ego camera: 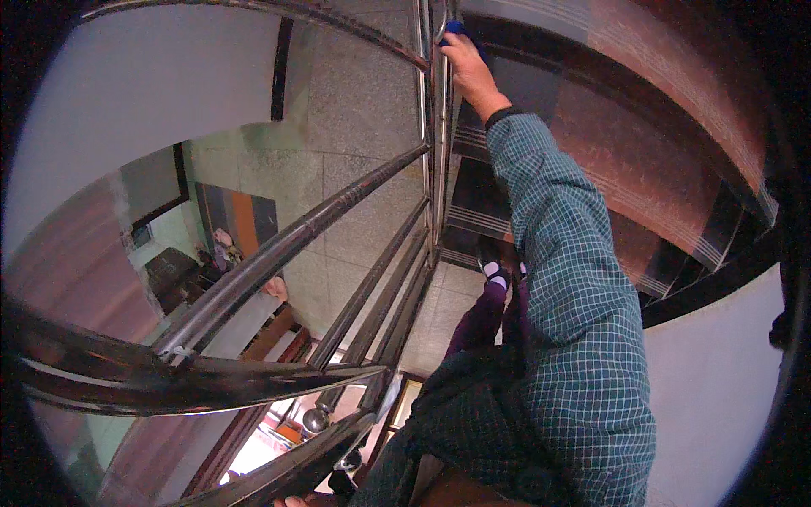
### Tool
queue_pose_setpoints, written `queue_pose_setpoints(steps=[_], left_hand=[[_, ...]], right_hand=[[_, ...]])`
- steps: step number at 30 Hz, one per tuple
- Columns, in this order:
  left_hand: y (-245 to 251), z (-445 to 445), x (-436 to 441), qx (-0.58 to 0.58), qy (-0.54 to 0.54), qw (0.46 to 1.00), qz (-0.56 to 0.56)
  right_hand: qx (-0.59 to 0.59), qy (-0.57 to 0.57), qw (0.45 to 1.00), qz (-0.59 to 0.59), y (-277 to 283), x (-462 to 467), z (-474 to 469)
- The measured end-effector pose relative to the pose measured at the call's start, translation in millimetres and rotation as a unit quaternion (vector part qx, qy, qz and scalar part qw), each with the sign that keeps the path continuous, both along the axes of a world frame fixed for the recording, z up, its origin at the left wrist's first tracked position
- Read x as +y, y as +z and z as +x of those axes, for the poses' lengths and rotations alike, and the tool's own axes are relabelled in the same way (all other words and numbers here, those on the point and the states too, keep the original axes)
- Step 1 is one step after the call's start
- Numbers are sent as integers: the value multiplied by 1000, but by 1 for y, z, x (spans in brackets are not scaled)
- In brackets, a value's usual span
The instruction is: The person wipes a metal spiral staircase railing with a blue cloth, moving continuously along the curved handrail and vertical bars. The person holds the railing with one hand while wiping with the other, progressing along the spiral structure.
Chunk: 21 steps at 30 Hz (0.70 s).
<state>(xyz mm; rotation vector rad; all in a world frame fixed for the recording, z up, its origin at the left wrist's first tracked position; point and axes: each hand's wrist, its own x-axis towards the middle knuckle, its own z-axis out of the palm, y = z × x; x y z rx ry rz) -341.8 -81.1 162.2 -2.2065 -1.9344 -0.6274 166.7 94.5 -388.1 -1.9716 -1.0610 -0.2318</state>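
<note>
My right hand [472, 73] reaches out to the far end of the railing. Its fingers hold a blue cloth [455, 27] against an upright metal tube of the stair railing [437, 127]. The sleeve is checked green and white. Only a few fingertips of my left hand [298, 502] show at the bottom edge, beside the near handrail [279, 466]. What that hand touches is hidden. Thick metal rails [298, 218] run from the near post to the far one.
Dark and reddish stone steps [633, 158] with pale stripes curve along the right. My feet [495, 274] stand on a tiled landing [453, 298]. Through the railing a lower speckled floor [361, 114] shows, with a dark piece of furniture [171, 272]. A white wall [709, 380] stands at lower right.
</note>
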Motion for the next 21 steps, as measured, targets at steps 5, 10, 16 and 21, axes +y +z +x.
queue_pose_setpoints(steps=[5, 10, 16, 21], left_hand=[[-13, -8, -7, -30, -2, 993, 117], [-5, -13, -6, -3, 23, 996, 90], [-1, -25, -6, 5, 15, 998, 60], [-13, -9, -4, -35, -10, 996, 79]], right_hand=[[417, -186, 859, 231, -25, 21, -26], [463, -213, 860, 33, -32, 36, -76], [453, -145, 864, -164, -25, 3, -96], [353, -132, 926, 8, 1, 0, -43]])
